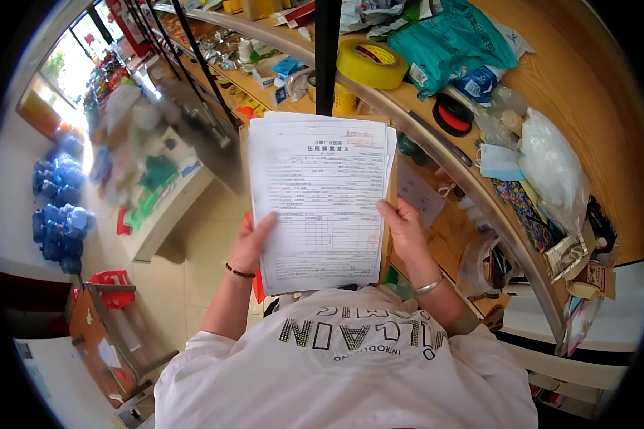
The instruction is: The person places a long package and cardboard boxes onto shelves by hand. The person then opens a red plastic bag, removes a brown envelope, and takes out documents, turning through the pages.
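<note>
A stack of printed paper forms (320, 207) is held up in front of my chest, its top sheet showing lines of print, a table grid and red stamps. Behind the sheets, the edge of a brown folder or envelope (393, 171) shows. My left hand (254, 239) grips the stack's left edge, thumb on the front. At the right edge my right hand (406, 227) holds it the same way. The fingers behind the papers are partly hidden. A dark beaded bracelet (240, 271) is on the left wrist and a silver bangle (429, 286) on the right.
A curved wooden counter (579, 64) carries yellow tape (371, 63), a teal plastic bag (454, 43), a clear plastic bag (553, 161) and a blue face mask (501, 162). A black post (327, 57) rises beyond the papers. Blue water jugs (61, 232) and a red stool (113, 286) stand left.
</note>
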`<state>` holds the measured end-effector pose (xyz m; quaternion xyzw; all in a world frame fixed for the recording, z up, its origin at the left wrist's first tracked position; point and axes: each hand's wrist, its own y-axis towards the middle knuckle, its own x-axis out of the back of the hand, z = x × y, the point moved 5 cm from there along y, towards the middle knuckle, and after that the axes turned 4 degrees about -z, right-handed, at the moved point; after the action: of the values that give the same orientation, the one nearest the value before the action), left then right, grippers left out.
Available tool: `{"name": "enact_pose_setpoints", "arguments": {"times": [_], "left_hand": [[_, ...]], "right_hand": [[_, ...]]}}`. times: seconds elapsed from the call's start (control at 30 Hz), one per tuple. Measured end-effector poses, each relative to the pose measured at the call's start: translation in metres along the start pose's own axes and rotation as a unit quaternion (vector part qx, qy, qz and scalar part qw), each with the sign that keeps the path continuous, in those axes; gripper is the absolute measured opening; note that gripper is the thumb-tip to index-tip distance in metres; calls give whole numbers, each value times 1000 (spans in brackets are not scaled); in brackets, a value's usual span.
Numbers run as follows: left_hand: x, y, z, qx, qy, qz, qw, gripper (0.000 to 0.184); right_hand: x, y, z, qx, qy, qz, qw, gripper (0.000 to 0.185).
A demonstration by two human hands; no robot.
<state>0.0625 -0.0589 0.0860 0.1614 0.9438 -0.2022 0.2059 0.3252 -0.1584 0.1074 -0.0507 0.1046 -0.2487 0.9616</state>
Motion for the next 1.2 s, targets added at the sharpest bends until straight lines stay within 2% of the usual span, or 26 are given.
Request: {"name": "enact_pose_setpoints", "arguments": {"times": [0.3, 0.63, 0.83, 0.9, 1.0, 1.2], "left_hand": [[-1, 2, 1, -19, 17, 21, 999, 25], [-7, 0, 1, -7, 22, 36, 999, 29], [-11, 2, 0, -33, 44, 10, 998, 27], [-11, 4, -1, -12, 49, 19, 999, 32], [-18, 2, -7, 1, 48, 19, 999, 31], [-31, -6, -21, -22, 30, 37, 999, 31]], "right_hand": [[2, -2, 1, 0, -13, -8, 1000, 25], [5, -7, 5, 9, -3, -6, 1000, 25], [12, -9, 4, 3, -47, -30, 998, 24], [16, -4, -1, -4, -15, -36, 999, 23], [14, -1, 7, -6, 27, -22, 999, 23], [14, 1, 20, 15, 41, -12, 999, 23]]}}
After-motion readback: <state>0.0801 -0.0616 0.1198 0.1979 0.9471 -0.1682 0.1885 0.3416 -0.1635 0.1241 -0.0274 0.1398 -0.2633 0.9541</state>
